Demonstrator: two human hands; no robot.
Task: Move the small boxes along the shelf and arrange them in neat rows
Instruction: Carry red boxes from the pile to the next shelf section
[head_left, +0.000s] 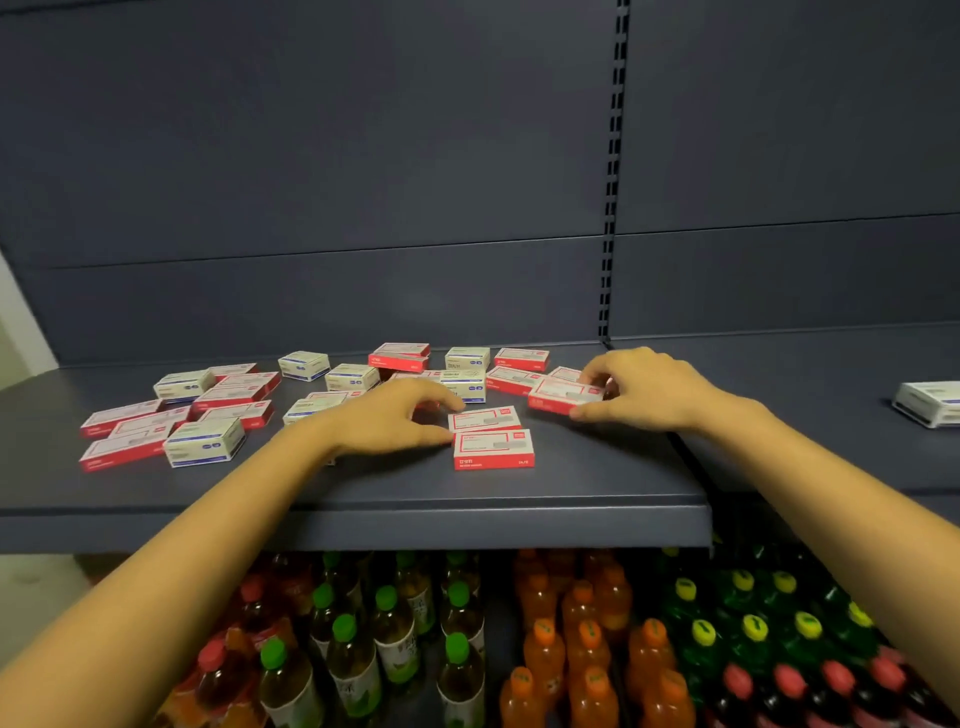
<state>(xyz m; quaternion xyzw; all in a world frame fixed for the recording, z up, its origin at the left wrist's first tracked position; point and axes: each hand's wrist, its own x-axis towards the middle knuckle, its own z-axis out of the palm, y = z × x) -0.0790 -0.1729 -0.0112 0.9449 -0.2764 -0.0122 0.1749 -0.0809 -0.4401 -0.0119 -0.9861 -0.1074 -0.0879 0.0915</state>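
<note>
Several small red-and-white and blue-and-white boxes lie scattered on a dark grey shelf (363, 514). Two red boxes sit one behind the other near the middle: the front one (493, 449) and the one behind it (484, 419). My left hand (387, 418) rests on the shelf with its fingertips touching the left edge of the rear box. My right hand (641, 387) grips another red box (563, 396) by its right end, thumb in front and fingers behind. A loose cluster of boxes (176, 421) lies at the left.
One blue-and-white box (930, 402) lies alone on the neighbouring shelf section at the far right. A slotted upright (613, 182) divides the back panels. Below the shelf stand several bottles with green (343, 629), orange (587, 634) and yellow (753, 626) caps.
</note>
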